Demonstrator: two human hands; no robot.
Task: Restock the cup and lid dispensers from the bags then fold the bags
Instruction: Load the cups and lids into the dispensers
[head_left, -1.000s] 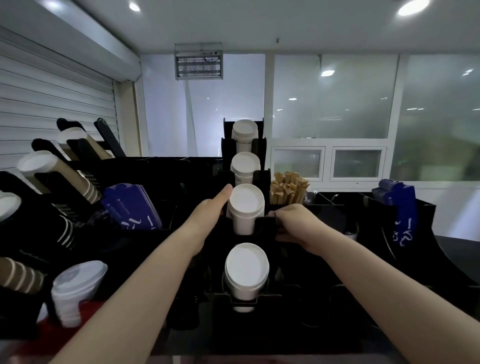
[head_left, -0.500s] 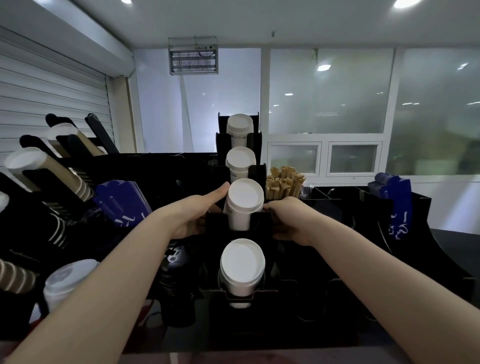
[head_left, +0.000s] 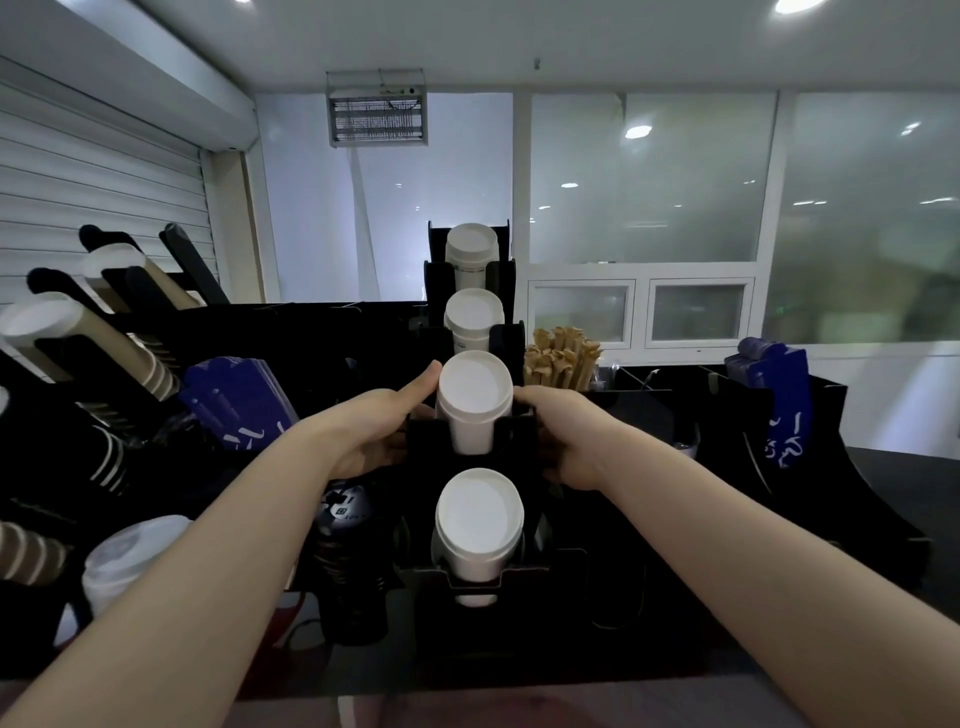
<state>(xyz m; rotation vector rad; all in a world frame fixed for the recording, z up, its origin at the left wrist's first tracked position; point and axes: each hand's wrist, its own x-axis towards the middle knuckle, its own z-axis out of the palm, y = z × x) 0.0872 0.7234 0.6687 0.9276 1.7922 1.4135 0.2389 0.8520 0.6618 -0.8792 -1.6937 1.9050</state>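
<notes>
Restocking step: the left hand (head_left: 376, 434), at 9 o'clock of the cup stack (head_left: 474, 402), touches it with the thumb, but its grip is hidden. The right hand (head_left: 563, 431), at 3 o'clock, grips the dispenser (head_left: 521, 434). Next, the stack probably needs pressing home.

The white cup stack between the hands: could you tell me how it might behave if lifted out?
Probably light and fairly stiff: the white cup stack looks like nested paper cups. Once free it may tip or separate, since it leans braced by the black dispenser.
</notes>
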